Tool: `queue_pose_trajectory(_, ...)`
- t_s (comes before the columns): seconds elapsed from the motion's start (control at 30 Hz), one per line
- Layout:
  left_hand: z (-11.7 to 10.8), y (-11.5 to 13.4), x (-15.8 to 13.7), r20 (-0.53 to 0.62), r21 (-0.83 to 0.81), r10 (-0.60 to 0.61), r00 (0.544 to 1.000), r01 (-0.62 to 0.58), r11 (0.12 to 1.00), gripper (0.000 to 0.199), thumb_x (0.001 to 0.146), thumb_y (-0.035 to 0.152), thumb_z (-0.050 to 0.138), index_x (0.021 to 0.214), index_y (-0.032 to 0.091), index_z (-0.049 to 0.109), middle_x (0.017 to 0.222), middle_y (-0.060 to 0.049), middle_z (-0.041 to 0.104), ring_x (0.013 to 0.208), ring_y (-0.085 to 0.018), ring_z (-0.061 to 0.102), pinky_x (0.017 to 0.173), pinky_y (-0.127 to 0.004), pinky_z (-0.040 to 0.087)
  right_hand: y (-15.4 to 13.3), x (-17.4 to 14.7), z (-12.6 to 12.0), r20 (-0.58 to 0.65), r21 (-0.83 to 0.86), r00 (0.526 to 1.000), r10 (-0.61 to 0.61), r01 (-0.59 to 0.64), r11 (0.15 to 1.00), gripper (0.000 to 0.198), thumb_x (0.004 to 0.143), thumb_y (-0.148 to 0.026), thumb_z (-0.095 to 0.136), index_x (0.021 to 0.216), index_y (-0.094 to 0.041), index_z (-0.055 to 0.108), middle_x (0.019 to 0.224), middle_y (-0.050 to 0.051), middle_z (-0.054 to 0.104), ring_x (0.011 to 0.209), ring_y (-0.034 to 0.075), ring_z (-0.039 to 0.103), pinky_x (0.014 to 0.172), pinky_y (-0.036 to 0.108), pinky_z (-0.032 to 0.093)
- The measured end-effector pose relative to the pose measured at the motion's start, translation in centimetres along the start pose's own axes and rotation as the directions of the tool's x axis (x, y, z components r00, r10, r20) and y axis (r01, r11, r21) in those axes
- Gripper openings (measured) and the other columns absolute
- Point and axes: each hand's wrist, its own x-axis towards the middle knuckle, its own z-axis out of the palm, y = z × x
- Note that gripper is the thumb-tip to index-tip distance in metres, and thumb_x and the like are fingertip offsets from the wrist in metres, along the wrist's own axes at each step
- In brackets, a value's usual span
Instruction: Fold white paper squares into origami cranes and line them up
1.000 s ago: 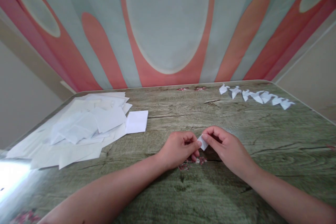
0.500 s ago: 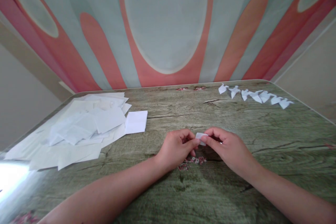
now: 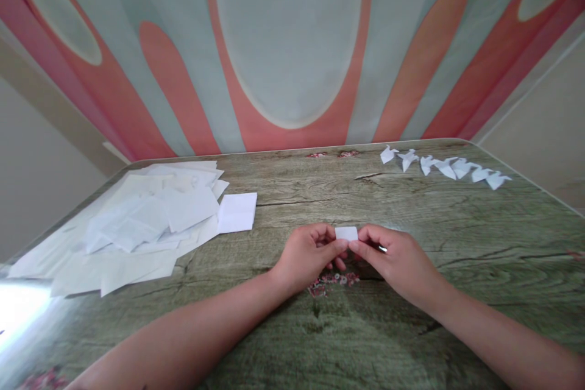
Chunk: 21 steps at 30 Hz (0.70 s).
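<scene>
A small folded piece of white paper (image 3: 346, 233) is pinched between both hands, just above the table. My left hand (image 3: 311, 256) is closed on its left edge, thumb in front and fingers behind. On the opposite edge, my right hand (image 3: 393, 256) grips it between thumb and forefinger. The paper's flat face shows toward me; its lower edge is partly covered by my thumbs. Under the hands, a printed flower pattern shows on the wood-look table (image 3: 311, 329).
A loose heap of white paper sheets (image 3: 137, 219) covers the table's left side. Beside it lies a neat stack of square paper (image 3: 237, 212). Several white origami birds (image 3: 445, 167) stand in a row at the back right. A patterned wall covering (image 3: 292, 42) rises behind the table.
The folded paper has shifted slightly left and turned from a tilt to nearly level, its face now showing more fully. Both hands keep hold of it, with the right hand's fingertips moved slightly left.
</scene>
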Motion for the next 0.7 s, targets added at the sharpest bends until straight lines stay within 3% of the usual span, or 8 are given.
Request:
queue_pose_trajectory(0.17, -0.5, 0.1, 0.3, 0.0, -0.032, -0.045, 0.999, 0.045, 0.998, 0.028, 0.081, 0.038, 0.062, 0.071, 0.014, 0.051, 0.064, -0.001, 0.065, 0.05, -0.009, 0.062, 0.047, -0.017, 0.04, 0.4, 0.3, 0.1, 0.002, 0.132, 0.997, 0.074, -0.073, 0.988, 0.03, 0.089, -0.043, 0.05, 0.072, -0.02, 0.06, 0.066, -0.002, 0.061, 0.063, 0.014, 0.054, 0.059, 0.025, 0.04)
queue_pose_trajectory(0.27, -1.3, 0.3, 0.6, 0.017, -0.008, -0.09, 0.996, 0.09, 0.996, 0.031, 0.084, 0.042, 0.056, 0.072, 0.014, 0.052, 0.064, -0.001, 0.065, 0.049, -0.008, 0.06, 0.045, -0.017, 0.037, 1.2, 0.5, 0.2, -0.067, 0.209, 0.996, 0.061, -0.046, 0.977, 0.025, 0.09, -0.042, 0.049, 0.087, -0.021, 0.063, 0.074, -0.001, 0.065, 0.071, 0.015, 0.059, 0.067, 0.027, 0.045)
queue_pose_trajectory(0.37, -2.2, 0.9, 0.5, 0.094, 0.132, -0.151, 0.984, 0.138, 0.982, 0.032, 0.086, 0.044, 0.05, 0.072, 0.016, 0.053, 0.061, 0.001, 0.062, 0.044, -0.007, 0.055, 0.043, -0.018, 0.033, 1.7, 0.6, 0.5, -0.139, 0.179, 0.99, -0.001, 0.026, 0.984, 0.019, 0.088, -0.033, 0.054, 0.104, -0.024, 0.061, 0.087, 0.001, 0.066, 0.078, 0.016, 0.061, 0.071, 0.029, 0.047)
queue_pose_trajectory(0.43, -2.8, 1.5, 0.3, 0.162, 0.316, -0.168, 0.972, 0.11, 0.942, 0.031, 0.087, 0.042, 0.047, 0.071, 0.017, 0.054, 0.058, 0.003, 0.058, 0.044, -0.008, 0.052, 0.045, -0.019, 0.034, 1.8, 0.6, 0.7, -0.137, 0.107, 0.985, -0.108, 0.123, 0.987, 0.022, 0.087, -0.024, 0.057, 0.108, -0.026, 0.06, 0.098, 0.002, 0.065, 0.086, 0.017, 0.061, 0.075, 0.03, 0.048)
queue_pose_trajectory(0.5, -3.2, 1.8, 0.1, 0.205, 0.543, -0.108, 0.973, -0.021, 0.839, 0.029, 0.088, 0.037, 0.047, 0.069, 0.017, 0.056, 0.059, 0.003, 0.057, 0.052, -0.01, 0.054, 0.051, -0.021, 0.036, 1.8, 0.5, 1.0, -0.1, 0.024, 0.962, -0.253, 0.256, 0.966, 0.024, 0.086, -0.016, 0.056, 0.107, -0.026, 0.061, 0.105, 0.003, 0.063, 0.095, 0.018, 0.059, 0.081, 0.032, 0.047)
queue_pose_trajectory(0.57, -3.4, 1.9, 0.0, 0.236, 0.728, -0.021, 0.972, -0.162, 0.667, 0.025, 0.087, 0.033, 0.051, 0.068, 0.017, 0.059, 0.064, 0.002, 0.06, 0.063, -0.013, 0.056, 0.058, -0.023, 0.037, 1.9, 0.4, 1.2, -0.041, -0.045, 0.924, -0.381, 0.379, 0.924, 0.025, 0.086, -0.009, 0.052, 0.101, -0.025, 0.064, 0.104, 0.003, 0.062, 0.099, 0.018, 0.057, 0.086, 0.033, 0.046)
queue_pose_trajectory(0.63, -3.4, 1.7, -0.1, 0.246, 0.824, 0.067, 0.967, -0.245, 0.511, 0.016, 0.083, 0.031, 0.058, 0.075, 0.018, 0.06, 0.073, 0.0, 0.063, 0.071, -0.016, 0.058, 0.063, -0.024, 0.038, 1.9, 0.4, 1.4, 0.0, -0.087, 0.891, -0.453, 0.451, 0.888, 0.028, 0.086, -0.003, 0.048, 0.094, -0.023, 0.065, 0.1, 0.004, 0.063, 0.097, 0.018, 0.056, 0.086, 0.033, 0.045)
queue_pose_trajectory(0.7, -3.2, 1.5, -0.1, 0.255, 0.853, 0.161, 0.953, -0.3, 0.426, 0.011, 0.08, 0.026, 0.063, 0.085, 0.018, 0.059, 0.082, -0.002, 0.063, 0.078, -0.017, 0.058, 0.067, -0.025, 0.04, 2.0, 0.3, 1.4, 0.03, -0.107, 0.876, -0.481, 0.481, 0.87, 0.029, 0.085, 0.001, 0.046, 0.092, -0.021, 0.064, 0.096, 0.004, 0.063, 0.095, 0.018, 0.056, 0.083, 0.033, 0.046)
